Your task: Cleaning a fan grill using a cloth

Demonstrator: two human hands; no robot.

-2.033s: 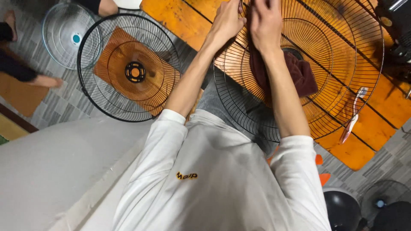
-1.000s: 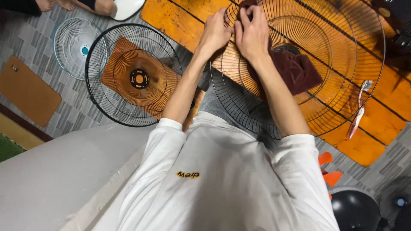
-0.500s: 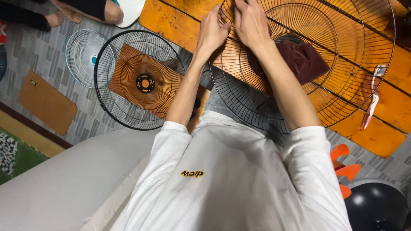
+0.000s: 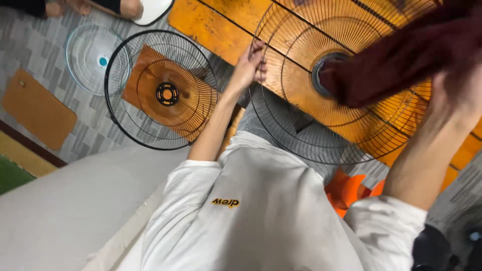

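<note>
Gripping the fan guard (image 4: 301, 125) rim, left hand (image 4: 247, 68) fingers curl around the wires; guard lies flat across the lap and orange table (image 4: 221, 30). Right hand (image 4: 459, 98) lifts the dark red cloth (image 4: 396, 65) above guard centre, fingers hidden, grip unclear

No packages, signs or screens showed. The only label was a small yellow-and-black logo patch (image 4: 225, 202) on the front of the person's white shirt (image 4: 261, 216), low in the view.
</note>
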